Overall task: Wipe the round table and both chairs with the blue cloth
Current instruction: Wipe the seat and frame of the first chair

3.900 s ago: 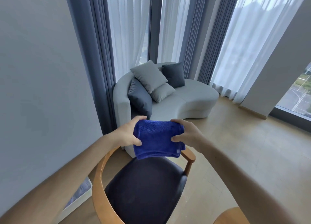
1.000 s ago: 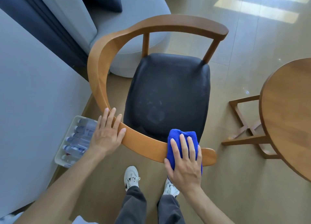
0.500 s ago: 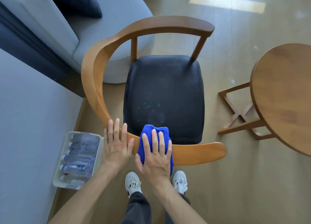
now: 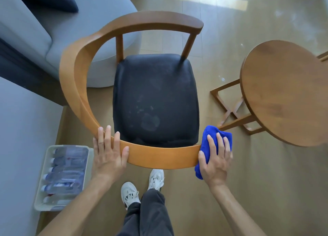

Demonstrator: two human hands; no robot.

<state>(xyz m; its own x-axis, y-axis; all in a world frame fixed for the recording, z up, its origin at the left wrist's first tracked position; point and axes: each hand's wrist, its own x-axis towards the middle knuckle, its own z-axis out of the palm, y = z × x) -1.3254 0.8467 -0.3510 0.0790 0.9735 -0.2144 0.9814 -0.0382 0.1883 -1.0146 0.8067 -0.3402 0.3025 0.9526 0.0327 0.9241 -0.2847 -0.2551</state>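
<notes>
- On the wooden armchair [image 4: 156, 101] rail's right end: blue cloth [image 4: 209, 143], pressed under right hand [image 4: 215, 160], grip flat, fingers straight.
- Left hand [image 4: 108, 154]: open grip, flat on rail's left part.
- Round bench [image 4: 287, 93]: right of chair, apart.
- Bottle tray [image 4: 62, 177]: on floor, left.

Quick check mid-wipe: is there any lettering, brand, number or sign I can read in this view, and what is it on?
No text can be read.
Bottles in the clear tray: labels show as blue and red smears, too blurred to read.
Chair, blue cloth, round table, shoes: no lettering shows.
</notes>
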